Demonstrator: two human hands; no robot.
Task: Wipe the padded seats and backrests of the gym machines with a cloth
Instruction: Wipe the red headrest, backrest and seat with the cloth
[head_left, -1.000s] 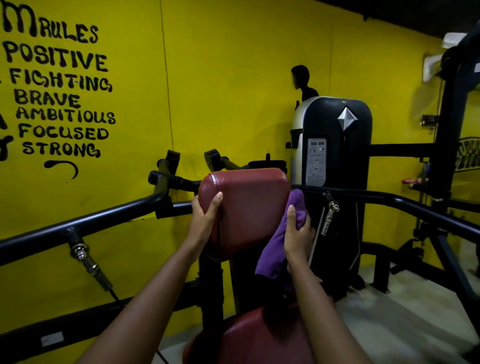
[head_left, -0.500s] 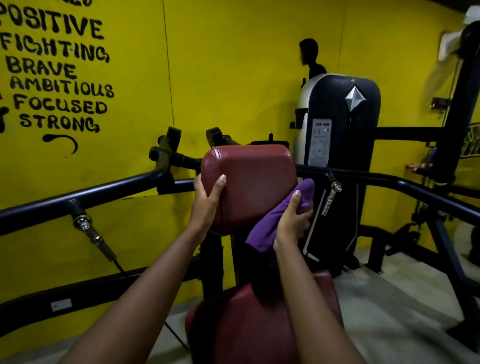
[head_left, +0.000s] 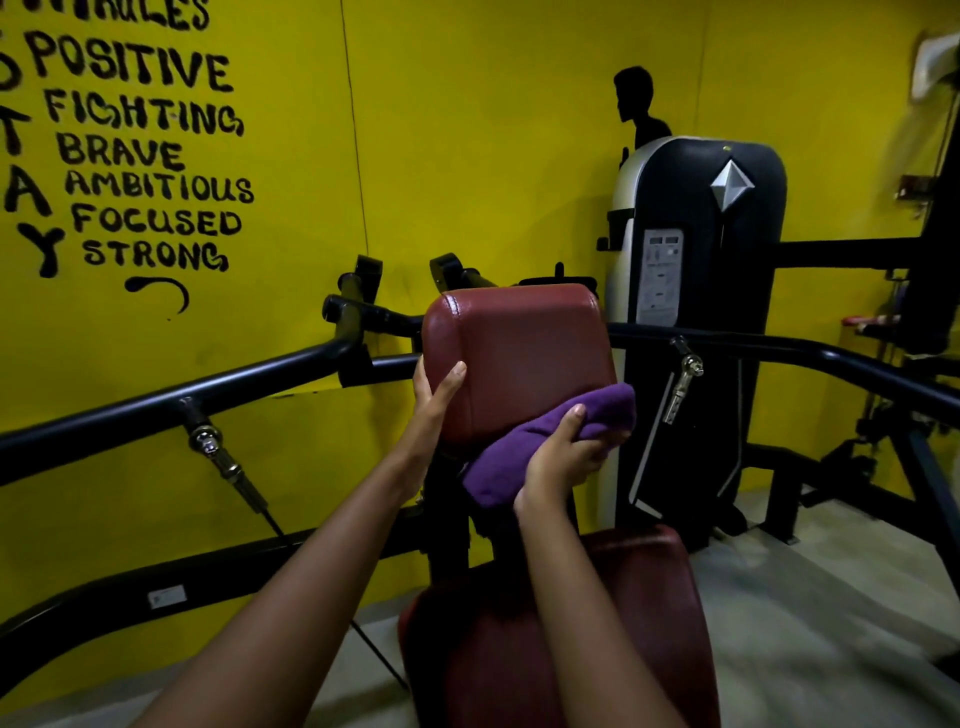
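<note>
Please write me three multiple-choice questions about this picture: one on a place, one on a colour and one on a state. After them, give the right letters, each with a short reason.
1. Where does the left hand hold?
A. the left edge of the backrest
B. a door handle
C. a water bottle

2. What colour is the cloth?
A. white
B. purple
C. green

3. What is the state of the right hand?
A. hanging idle
B. gripping the cloth
C. open and flat

Answers:
1 A, since its thumb lies on the front of the backrest and its fingers go behind the left edge.
2 B, since the folded cloth shows purple against the dark red backrest.
3 B, since its fingers and thumb curl round the cloth at the backrest's lower right corner.
</note>
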